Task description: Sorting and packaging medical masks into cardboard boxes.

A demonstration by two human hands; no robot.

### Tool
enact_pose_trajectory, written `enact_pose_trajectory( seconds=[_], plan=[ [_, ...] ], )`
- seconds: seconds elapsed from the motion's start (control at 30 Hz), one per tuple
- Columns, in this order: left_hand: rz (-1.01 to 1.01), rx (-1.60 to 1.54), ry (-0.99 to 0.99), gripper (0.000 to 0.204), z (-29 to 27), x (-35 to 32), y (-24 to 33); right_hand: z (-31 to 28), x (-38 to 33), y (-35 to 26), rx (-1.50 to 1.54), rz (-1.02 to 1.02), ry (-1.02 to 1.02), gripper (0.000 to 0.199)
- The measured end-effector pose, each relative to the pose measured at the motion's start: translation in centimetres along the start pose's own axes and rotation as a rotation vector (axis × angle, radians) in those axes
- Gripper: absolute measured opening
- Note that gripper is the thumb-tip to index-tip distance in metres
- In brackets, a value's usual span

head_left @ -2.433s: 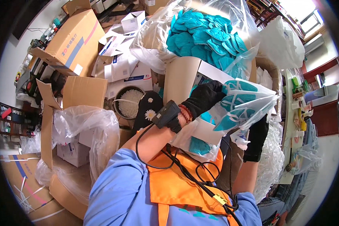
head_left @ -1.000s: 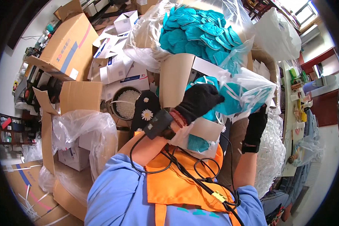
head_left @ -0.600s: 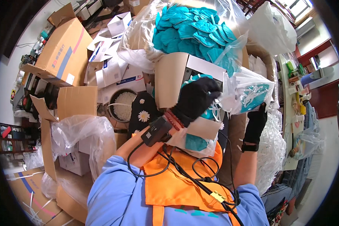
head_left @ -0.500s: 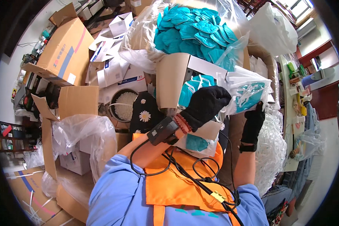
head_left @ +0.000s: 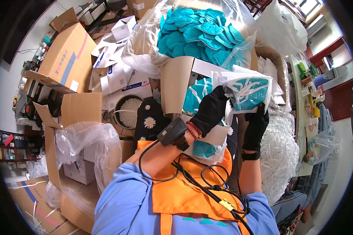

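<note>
A clear flat bag (head_left: 250, 93) with a folded teal face mask and its white straps inside is held up in front of me. My right hand (head_left: 256, 127), in a black glove, grips its lower edge. On the bag's left edge, my black-gloved left hand (head_left: 211, 107) has its fingers closed; the fingertips are partly hidden. Below and left of it, an open carton (head_left: 178, 84) on my lap holds more teal masks (head_left: 195, 95). Another bagged teal mask (head_left: 204, 149) lies against my orange apron (head_left: 172, 188).
A big plastic-lined heap of teal masks (head_left: 200, 35) stands ahead. White straps fill a clear bag (head_left: 278, 152) at right. At left are a pot of white pellets (head_left: 130, 111), folded white boxes (head_left: 119, 78) and brown cartons (head_left: 68, 55). Black cables (head_left: 192, 180) cross my apron.
The bagged mask has shifted left and turned to show its broad side. My left hand has drawn slightly down and left, and my right hand has moved a little left under the bag.
</note>
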State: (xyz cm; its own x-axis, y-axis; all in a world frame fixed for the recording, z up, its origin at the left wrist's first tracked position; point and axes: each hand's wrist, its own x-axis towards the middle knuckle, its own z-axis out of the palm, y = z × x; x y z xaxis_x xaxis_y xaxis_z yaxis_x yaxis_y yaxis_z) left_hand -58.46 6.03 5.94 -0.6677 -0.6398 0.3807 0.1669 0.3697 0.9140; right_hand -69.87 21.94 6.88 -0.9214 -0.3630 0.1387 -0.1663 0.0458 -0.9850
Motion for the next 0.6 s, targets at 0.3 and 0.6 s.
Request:
enact_pose_trajectory(
  seconds=[0.3, 0.6],
  plan=[
    [0.293, 0.353, -0.11, 0.024, 0.3, 0.3, -1.0, 0.3, -0.4, 0.0, 0.306, 0.155, -0.064, 0.035],
    [-0.276, -0.105, -0.039, 0.03, -4.3, 0.2, -0.8, -7.4, 4.7, 2.7, 0.146, 0.023, 0.188, 0.038]
  ],
)
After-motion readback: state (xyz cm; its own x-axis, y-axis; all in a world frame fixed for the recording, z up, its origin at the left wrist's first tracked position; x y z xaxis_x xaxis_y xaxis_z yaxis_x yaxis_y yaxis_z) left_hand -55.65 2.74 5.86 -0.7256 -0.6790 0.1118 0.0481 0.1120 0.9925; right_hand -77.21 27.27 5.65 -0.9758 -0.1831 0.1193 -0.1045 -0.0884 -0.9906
